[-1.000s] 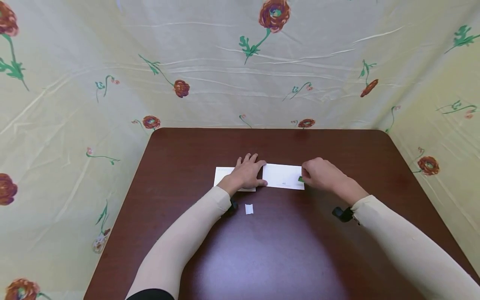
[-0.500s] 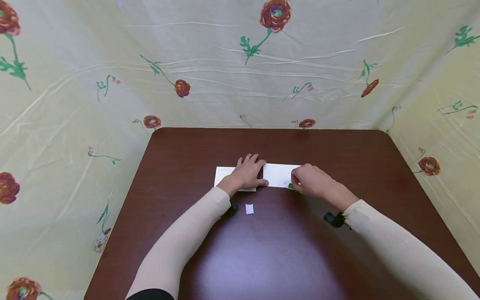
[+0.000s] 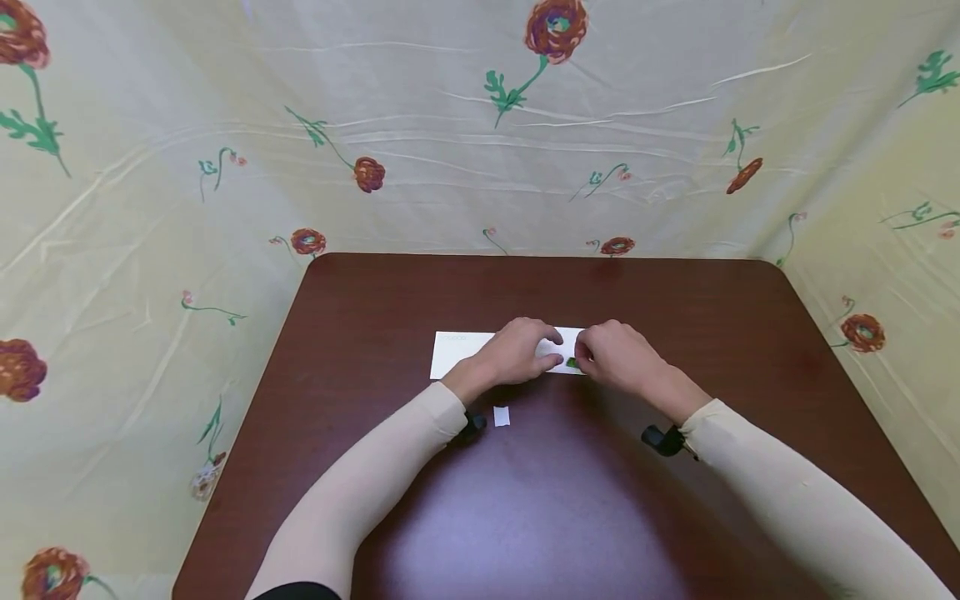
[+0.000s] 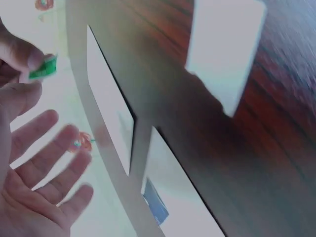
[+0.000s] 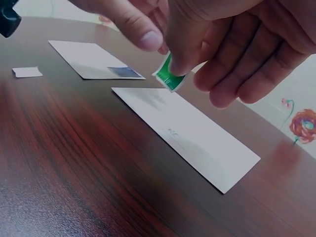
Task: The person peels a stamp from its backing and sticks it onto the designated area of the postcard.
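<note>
My right hand [image 3: 618, 354] pinches a small green stamp [image 5: 169, 76] with pale edges between thumb and forefinger, held just above the right white card [image 5: 187, 131]. Faint small print marks that card's face. Close on the other side of the stamp is my left hand [image 3: 516, 348], its thumb and fingers spread and relaxed around nothing. In the left wrist view its fingers [image 4: 54, 163] are apart from one another. A second white card [image 3: 456, 352] lies to the left, partly under my left forearm in the head view; a dark blue rectangle [image 5: 126, 72] sits at its corner.
A small white paper piece [image 3: 502, 416] lies on the brown wooden table [image 3: 570, 500], nearer to me than the cards. Flower-printed sheeting [image 3: 420, 125] hangs behind the table and at both sides.
My left hand has come off the left card and moved right over the right card. My right hand, with the green stamp, has moved left toward it.
</note>
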`<action>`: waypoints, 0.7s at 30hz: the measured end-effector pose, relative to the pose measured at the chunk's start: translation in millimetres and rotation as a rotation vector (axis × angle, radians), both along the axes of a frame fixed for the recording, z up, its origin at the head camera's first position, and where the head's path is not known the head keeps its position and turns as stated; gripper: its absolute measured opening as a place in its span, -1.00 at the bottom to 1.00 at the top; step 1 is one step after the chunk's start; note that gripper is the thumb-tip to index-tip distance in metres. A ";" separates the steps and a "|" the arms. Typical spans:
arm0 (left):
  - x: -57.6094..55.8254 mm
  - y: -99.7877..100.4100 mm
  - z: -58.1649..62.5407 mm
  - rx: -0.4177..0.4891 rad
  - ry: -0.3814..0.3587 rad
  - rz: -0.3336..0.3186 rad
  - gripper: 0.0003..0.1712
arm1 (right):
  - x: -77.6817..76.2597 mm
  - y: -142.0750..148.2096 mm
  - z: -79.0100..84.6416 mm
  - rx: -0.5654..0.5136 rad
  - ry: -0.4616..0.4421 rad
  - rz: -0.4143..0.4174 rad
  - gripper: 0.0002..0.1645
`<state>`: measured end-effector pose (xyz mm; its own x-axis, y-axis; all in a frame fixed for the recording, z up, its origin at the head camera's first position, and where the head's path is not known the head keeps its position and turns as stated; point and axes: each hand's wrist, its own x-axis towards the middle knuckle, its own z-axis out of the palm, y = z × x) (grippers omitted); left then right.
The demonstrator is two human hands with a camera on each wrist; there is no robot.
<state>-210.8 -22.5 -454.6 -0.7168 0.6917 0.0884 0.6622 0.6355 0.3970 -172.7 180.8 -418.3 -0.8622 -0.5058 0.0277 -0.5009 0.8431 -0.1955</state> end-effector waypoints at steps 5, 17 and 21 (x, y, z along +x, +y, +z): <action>5.0 6.2 6.1 0.065 -0.032 -0.021 -0.70 | 0.4 -2.4 1.8 -0.037 -0.013 -0.036 -0.88; 10.7 3.9 3.0 0.177 -0.033 -0.005 -0.90 | 6.9 -3.4 -3.3 -0.124 -0.031 -0.073 -0.92; 10.4 1.6 3.0 0.209 -0.054 -0.001 -0.90 | 8.9 -1.6 -4.7 -0.135 -0.043 -0.087 -0.89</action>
<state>-200.4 -20.9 -451.6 -0.7235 0.6632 0.1917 0.6372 0.5346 0.5552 -163.8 179.2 -422.9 -0.9043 -0.4237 0.0524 -0.4162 0.8475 -0.3294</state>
